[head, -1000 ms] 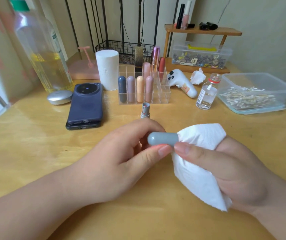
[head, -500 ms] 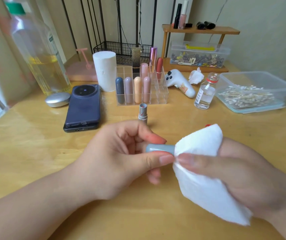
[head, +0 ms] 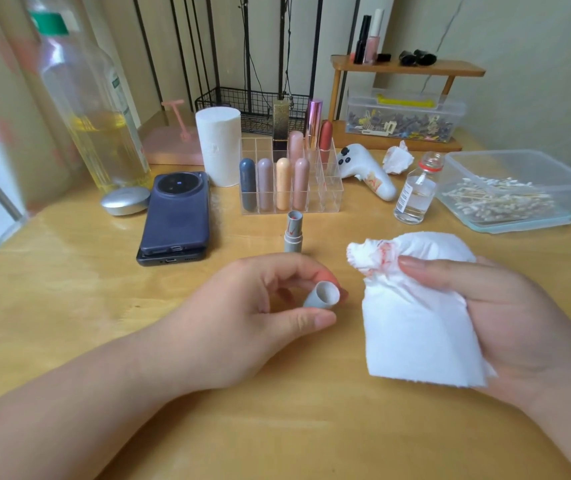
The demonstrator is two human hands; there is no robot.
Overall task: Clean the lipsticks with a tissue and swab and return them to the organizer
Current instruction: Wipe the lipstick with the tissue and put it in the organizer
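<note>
Here, near the wooden worktop's front edge, the left hand pinches a small grey plastic lipstick cap in its grip, hollow end showing. The right hand has its grip curled round a white, red-smeared tissue. The uncapped grey lipstick tube stands upright just before the clear acrylic organizer.
</note>
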